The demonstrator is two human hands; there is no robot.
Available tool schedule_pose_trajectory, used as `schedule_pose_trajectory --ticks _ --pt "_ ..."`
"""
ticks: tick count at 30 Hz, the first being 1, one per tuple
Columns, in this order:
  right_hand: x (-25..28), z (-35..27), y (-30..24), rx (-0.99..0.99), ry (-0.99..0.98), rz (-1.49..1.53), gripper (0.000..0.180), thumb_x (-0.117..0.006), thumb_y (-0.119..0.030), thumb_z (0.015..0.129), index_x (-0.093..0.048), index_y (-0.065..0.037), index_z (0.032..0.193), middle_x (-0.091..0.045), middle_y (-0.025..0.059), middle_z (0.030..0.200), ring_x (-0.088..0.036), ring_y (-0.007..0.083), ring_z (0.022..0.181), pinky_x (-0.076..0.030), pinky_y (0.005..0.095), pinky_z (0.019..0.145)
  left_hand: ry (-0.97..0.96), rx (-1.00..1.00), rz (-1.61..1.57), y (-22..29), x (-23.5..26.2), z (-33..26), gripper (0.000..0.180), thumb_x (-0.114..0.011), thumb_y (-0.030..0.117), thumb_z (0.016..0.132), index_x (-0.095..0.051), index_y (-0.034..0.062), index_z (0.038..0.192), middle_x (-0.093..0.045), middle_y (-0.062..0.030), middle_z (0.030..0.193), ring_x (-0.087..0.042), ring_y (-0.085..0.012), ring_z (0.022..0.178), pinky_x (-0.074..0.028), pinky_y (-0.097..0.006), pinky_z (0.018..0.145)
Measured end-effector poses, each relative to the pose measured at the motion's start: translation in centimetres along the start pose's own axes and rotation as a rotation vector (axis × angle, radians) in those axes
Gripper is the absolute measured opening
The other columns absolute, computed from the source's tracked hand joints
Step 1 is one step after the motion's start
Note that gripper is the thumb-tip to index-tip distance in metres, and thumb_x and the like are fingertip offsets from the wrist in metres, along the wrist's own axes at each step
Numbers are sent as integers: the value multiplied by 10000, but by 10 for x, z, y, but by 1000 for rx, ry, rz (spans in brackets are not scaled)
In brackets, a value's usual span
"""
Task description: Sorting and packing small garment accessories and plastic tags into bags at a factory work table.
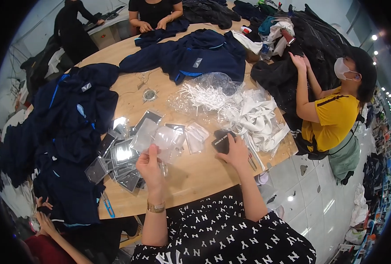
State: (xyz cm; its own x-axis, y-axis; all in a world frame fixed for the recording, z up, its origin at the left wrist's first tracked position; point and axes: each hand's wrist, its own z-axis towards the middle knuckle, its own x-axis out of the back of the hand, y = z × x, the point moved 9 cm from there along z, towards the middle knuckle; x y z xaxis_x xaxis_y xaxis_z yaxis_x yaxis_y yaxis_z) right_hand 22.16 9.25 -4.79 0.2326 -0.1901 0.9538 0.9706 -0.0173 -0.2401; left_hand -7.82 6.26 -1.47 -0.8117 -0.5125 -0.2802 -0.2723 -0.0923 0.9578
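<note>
My left hand [150,166] pinches a small transparent plastic bag [168,140] between thumb and fingers, just above the wooden table [195,174]. My right hand [235,152] grips a small stack of black tags [222,143] with pale print on top. Beside my left hand lies a loose heap of dark flat pieces in transparent sleeves [126,152], some reflecting the light. Between my hands a whitish, see-through pouch [196,137] rests on the wood.
White cords [204,97] and white straps [257,116] lie heaped beyond my right hand. Navy garments [74,114] cover the left side, with another navy garment [204,55] farther back. Blue snips [108,206] lie at the near edge. A co-worker in yellow [336,110] stands at the right.
</note>
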Motion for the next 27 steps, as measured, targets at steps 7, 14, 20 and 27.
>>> schedule_pose_trajectory --ticks 7,14,20,27 --pt "-6 1 14 48 44 147 701 -742 -409 561 -535 -34 1116 -569 161 950 -532 305 867 -435 370 748 37 80 -162 -7 3 2 194 -611 218 828 -590 32 780 -588 -11 705 -464 -43 552 -349 -178 498" --pt "36 13 23 -196 82 630 235 -521 -131 841 -564 36 1000 -613 93 724 -597 153 579 -445 239 556 76 123 -255 -9 -1 -1 180 -617 225 824 -582 54 779 -593 -8 715 -515 -47 602 -358 -174 504" --pt "67 6 -63 -246 -113 1749 178 -441 -153 908 -469 11 972 -603 88 744 -582 131 519 -476 272 339 59 108 -252 -8 -3 -1 201 -625 230 818 -573 42 767 -601 -20 720 -510 -46 593 -362 -180 506" --pt "79 -4 -103 17 -308 1352 208 -536 -77 852 -569 30 1028 -614 47 705 -553 71 605 -437 191 489 -47 -26 -141 16 -10 0 206 -625 205 816 -616 6 765 -610 -32 707 -497 -48 578 -359 -188 515"
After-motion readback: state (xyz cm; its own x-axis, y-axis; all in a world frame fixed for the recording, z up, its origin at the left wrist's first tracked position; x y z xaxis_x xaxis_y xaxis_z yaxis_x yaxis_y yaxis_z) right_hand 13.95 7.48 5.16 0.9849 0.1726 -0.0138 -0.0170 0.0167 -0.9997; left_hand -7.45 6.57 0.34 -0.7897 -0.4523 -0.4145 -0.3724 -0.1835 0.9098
